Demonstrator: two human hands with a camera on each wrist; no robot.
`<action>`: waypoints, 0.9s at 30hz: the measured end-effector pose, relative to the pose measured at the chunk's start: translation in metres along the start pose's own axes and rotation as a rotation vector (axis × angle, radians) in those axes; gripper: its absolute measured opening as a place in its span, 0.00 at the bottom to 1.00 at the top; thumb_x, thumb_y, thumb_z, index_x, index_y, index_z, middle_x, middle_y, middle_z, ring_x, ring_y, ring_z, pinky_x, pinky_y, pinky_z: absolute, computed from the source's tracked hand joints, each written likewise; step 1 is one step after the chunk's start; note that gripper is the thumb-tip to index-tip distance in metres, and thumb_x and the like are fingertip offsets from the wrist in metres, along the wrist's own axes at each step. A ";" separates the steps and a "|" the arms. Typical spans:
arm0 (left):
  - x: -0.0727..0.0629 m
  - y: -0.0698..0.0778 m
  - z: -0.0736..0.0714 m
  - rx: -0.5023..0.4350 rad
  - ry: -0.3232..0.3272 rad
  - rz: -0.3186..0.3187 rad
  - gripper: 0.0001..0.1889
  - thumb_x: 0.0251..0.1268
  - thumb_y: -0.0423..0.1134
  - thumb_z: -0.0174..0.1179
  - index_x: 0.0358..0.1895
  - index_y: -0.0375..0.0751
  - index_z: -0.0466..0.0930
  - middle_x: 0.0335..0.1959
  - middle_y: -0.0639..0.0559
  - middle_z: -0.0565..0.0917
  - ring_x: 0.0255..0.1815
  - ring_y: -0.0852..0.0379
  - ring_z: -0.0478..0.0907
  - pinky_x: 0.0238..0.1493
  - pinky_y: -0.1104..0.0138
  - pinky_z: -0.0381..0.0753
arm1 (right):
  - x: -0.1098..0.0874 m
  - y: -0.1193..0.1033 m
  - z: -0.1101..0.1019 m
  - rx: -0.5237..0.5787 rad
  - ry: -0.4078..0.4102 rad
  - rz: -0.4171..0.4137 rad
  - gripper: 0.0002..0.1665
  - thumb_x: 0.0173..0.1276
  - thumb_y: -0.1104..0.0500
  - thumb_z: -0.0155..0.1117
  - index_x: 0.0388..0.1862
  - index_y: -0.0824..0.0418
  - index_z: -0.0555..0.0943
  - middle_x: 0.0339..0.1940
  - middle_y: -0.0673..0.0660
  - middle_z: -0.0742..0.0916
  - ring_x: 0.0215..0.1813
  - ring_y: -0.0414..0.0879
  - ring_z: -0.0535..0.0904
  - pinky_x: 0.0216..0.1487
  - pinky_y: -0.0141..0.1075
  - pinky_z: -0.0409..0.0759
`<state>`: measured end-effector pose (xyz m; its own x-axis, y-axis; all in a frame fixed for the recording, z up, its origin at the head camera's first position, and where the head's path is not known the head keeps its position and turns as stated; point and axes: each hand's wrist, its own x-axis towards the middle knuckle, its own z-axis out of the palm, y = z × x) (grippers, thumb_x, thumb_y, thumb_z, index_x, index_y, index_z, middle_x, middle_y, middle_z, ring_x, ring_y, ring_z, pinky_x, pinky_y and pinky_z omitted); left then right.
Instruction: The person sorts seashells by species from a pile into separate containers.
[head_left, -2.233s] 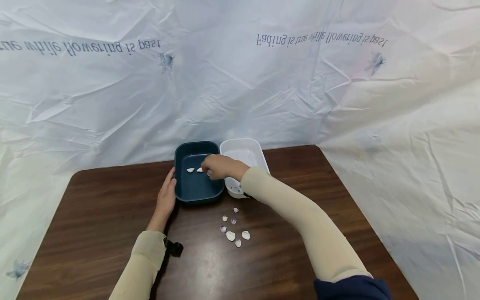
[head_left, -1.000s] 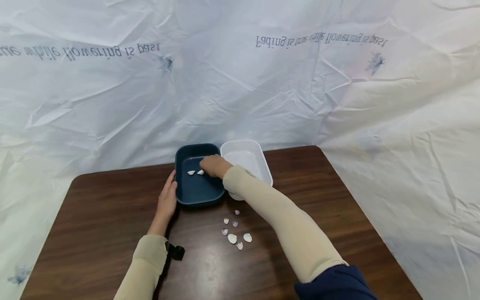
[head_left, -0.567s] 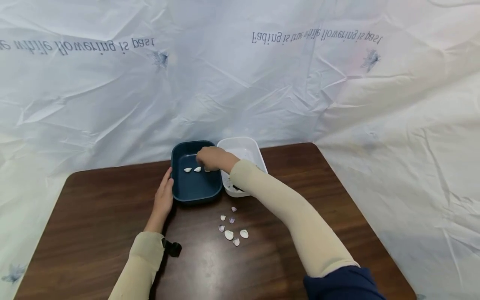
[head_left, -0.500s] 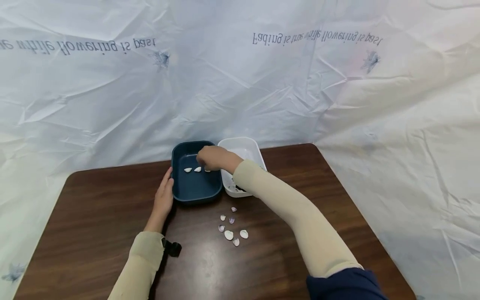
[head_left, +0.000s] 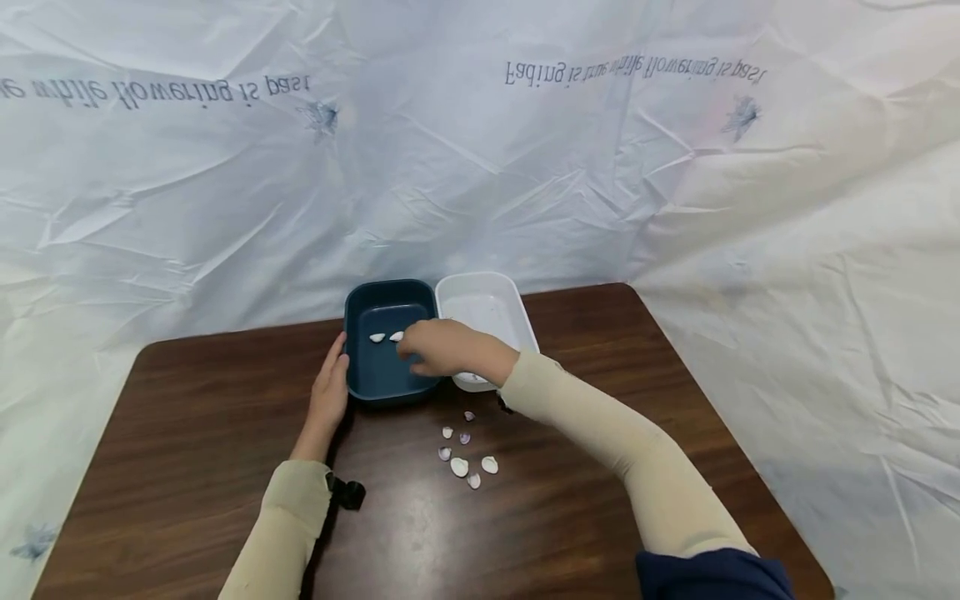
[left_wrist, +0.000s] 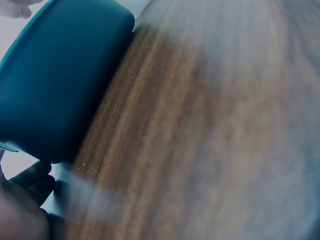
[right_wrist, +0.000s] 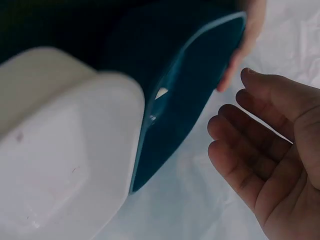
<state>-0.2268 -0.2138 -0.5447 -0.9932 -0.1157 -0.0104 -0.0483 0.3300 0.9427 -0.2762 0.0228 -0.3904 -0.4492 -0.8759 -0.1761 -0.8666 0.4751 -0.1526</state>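
Two white seashells (head_left: 377,338) show in a row inside the dark blue dish (head_left: 386,385); my right hand hides part of the row in the head view. That right hand (head_left: 444,346) hovers over the dish's right side. In the right wrist view its fingers (right_wrist: 235,172) are loosely bent, with nothing between them. A white shell (right_wrist: 161,93) also shows inside the dish there. My left hand (head_left: 329,398) rests against the dish's left wall, fingers fairly straight. Several shells (head_left: 459,467), white and purplish, lie on the table in front of the dishes.
A white dish (head_left: 517,321) stands right beside the blue one, with small specks in it. Both are on a brown wooden table (head_left: 210,417) near its back edge. A pale printed cloth (head_left: 450,167) hangs behind.
My right hand has moved a little toward me and to the right from the spot beside the shell row, and its fingers have loosened. The left hand keeps its place on the dish.
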 end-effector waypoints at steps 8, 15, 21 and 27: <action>0.000 0.001 0.001 -0.020 0.024 0.007 0.31 0.89 0.58 0.32 0.88 0.62 0.47 0.88 0.54 0.48 0.87 0.44 0.44 0.82 0.40 0.45 | -0.023 -0.024 0.017 -0.064 0.031 -0.041 0.07 0.77 0.56 0.69 0.49 0.55 0.89 0.40 0.50 0.86 0.40 0.41 0.79 0.41 0.34 0.79; -0.001 0.001 0.002 -0.033 0.020 0.001 0.32 0.88 0.61 0.32 0.88 0.60 0.46 0.88 0.56 0.48 0.87 0.45 0.43 0.83 0.41 0.45 | -0.041 -0.028 0.046 -0.003 0.013 -0.040 0.01 0.75 0.58 0.71 0.41 0.53 0.88 0.36 0.46 0.84 0.37 0.39 0.76 0.38 0.33 0.76; -0.002 0.000 0.003 -0.020 0.018 0.008 0.31 0.88 0.60 0.32 0.88 0.63 0.47 0.88 0.56 0.48 0.87 0.45 0.44 0.83 0.42 0.46 | -0.061 -0.028 0.066 0.057 0.000 -0.064 0.03 0.72 0.59 0.72 0.38 0.51 0.86 0.35 0.46 0.84 0.37 0.39 0.77 0.38 0.32 0.75; -0.003 0.000 0.000 -0.031 0.016 0.014 0.31 0.88 0.60 0.32 0.87 0.65 0.47 0.88 0.56 0.48 0.87 0.45 0.44 0.83 0.42 0.45 | -0.077 -0.035 0.083 0.075 -0.015 -0.077 0.03 0.70 0.59 0.74 0.39 0.50 0.89 0.37 0.44 0.87 0.40 0.36 0.81 0.39 0.30 0.79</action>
<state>-0.2242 -0.2133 -0.5452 -0.9920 -0.1260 0.0074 -0.0312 0.3020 0.9528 -0.1934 0.0811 -0.4521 -0.3778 -0.9091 -0.1757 -0.8796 0.4117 -0.2384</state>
